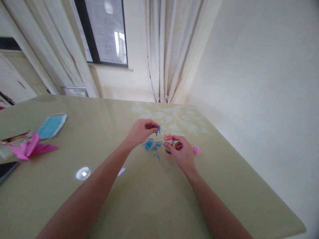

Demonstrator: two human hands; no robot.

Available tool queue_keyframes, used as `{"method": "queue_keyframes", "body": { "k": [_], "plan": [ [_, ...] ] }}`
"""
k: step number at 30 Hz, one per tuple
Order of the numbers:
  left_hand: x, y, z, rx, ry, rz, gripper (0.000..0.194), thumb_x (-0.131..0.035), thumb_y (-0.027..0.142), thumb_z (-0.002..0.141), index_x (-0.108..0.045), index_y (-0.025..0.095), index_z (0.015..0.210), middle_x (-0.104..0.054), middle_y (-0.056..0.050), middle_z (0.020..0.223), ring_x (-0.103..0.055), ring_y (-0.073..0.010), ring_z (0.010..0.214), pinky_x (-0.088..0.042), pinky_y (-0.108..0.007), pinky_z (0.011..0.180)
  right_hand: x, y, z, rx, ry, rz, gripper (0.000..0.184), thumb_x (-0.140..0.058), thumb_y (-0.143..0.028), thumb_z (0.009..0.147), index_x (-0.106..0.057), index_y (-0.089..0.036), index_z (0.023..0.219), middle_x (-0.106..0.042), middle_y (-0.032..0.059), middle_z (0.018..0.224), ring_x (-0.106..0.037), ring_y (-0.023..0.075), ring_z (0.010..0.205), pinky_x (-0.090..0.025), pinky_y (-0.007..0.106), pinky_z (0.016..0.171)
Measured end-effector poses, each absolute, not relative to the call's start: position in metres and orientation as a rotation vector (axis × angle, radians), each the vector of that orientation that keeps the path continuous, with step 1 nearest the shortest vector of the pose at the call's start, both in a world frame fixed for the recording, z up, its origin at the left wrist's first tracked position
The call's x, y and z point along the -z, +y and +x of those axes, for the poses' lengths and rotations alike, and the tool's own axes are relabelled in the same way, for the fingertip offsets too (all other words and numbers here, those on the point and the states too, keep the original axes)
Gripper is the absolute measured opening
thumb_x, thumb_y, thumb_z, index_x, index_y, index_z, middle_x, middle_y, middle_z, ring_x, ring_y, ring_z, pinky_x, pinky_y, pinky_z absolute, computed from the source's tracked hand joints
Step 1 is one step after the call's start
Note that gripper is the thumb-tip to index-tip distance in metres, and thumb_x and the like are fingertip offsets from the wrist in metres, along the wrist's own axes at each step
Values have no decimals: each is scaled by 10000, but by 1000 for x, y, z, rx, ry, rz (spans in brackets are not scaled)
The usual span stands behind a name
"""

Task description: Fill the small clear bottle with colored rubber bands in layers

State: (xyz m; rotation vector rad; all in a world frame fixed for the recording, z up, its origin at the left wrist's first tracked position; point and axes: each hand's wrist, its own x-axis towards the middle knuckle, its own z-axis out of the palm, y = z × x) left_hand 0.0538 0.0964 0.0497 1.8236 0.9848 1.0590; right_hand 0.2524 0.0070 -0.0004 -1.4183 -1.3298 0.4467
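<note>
My left hand (144,130) is closed in a pinch on a small bunch of blue paper clips (158,129), held just above the table. Below it a loose pile of the same blue clips (149,144) is scattered on the tabletop. My right hand (181,150) is wrapped round a small clear bottle (167,137) with red inside its upper part and a coloured label, standing upright. The clips in my left hand are a little left of the bottle's mouth, apart from it. Beside my right hand lies a round pink cap (196,150).
The glossy tabletop (149,199) ends on the right near a white wall. On the left lie a blue face mask (52,126), a folded pink paper shape (31,147) and a dark phone-like object (7,169). A shiny clear dome (83,173) is near my left forearm.
</note>
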Motion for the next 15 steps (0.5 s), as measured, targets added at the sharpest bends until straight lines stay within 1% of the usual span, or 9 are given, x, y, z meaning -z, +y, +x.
{"method": "queue_keyframes", "body": {
  "k": [4, 8, 12, 15],
  "plan": [
    [-63, 86, 61, -1128, 908, 1771, 206, -781, 293, 813, -816, 162, 967, -842, -67, 941, -780, -216, 885, -640, -367, 889, 3, 6, 249, -420, -1367, -1425, 348, -842, -432, 767, -795, -212, 1033, -738, 69, 942, -539, 159, 613, -474, 319, 597],
    [-67, 79, 69, -1127, 892, 1849, 150, -757, 236, 832, -815, 168, 953, -838, -44, 921, -777, -196, 864, -644, -325, 852, 3, 5, 248, -447, -1370, -1393, 353, -844, -420, 776, -787, -211, 1055, -738, 68, 960, -565, 155, 622, -491, 311, 600],
    [-68, 73, 71, -1066, 899, 2056, 130, -706, 167, 879, -816, 183, 947, -833, -32, 956, -766, -179, 886, -629, -282, 820, 2, 4, 247, -446, -1365, -1363, 324, -829, -409, 802, -774, -210, 1051, -723, 53, 972, -582, 141, 616, -498, 293, 583],
    [-73, 68, 69, -1010, 901, 2304, 162, -669, 140, 928, -818, 195, 959, -824, -33, 987, -756, -178, 912, -601, -281, 847, 2, 4, 247, -431, -1377, -1339, 306, -819, -397, 827, -762, -217, 1068, -702, 38, 970, -601, 137, 618, -503, 287, 574]
  ]
}}
